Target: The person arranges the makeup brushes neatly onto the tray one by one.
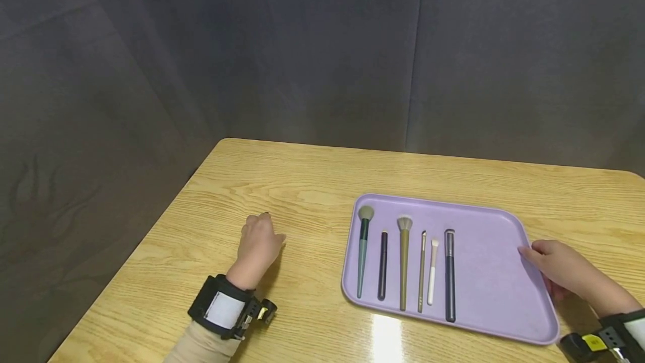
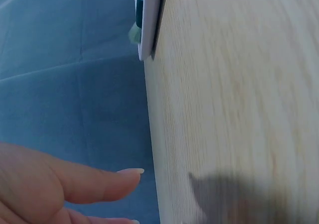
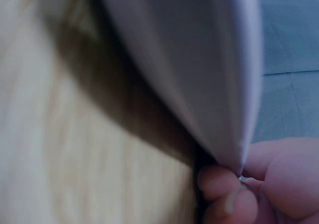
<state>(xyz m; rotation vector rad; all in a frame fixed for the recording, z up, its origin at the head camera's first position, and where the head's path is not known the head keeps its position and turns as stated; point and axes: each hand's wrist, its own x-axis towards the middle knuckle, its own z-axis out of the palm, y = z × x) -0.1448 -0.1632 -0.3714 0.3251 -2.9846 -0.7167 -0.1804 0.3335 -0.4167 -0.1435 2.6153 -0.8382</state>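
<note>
A lilac tray [image 1: 491,279] lies on the table in the head view. My right hand [image 1: 566,268] pinches its right rim, thumb on top and fingers curled beneath. The right wrist view shows those fingers [image 3: 232,199] at the tray's edge [image 3: 199,84]. Several makeup brushes lie side by side in the tray: a green-handled one [image 1: 361,256], a short dark one [image 1: 383,265], a tan-handled one [image 1: 404,262], a thin one [image 1: 422,273], a white one [image 1: 432,273] and a thick dark one [image 1: 450,279]. My left hand [image 1: 258,245], fingers loosely bent, holds nothing over the table left of the tray.
The wooden table [image 1: 302,184] has its left edge beyond my left forearm. A dark grey cloth [image 1: 322,55] hangs behind the table and along its left side. Each wrist wears a black strap with a small camera, the left strap [image 1: 221,307] near the front.
</note>
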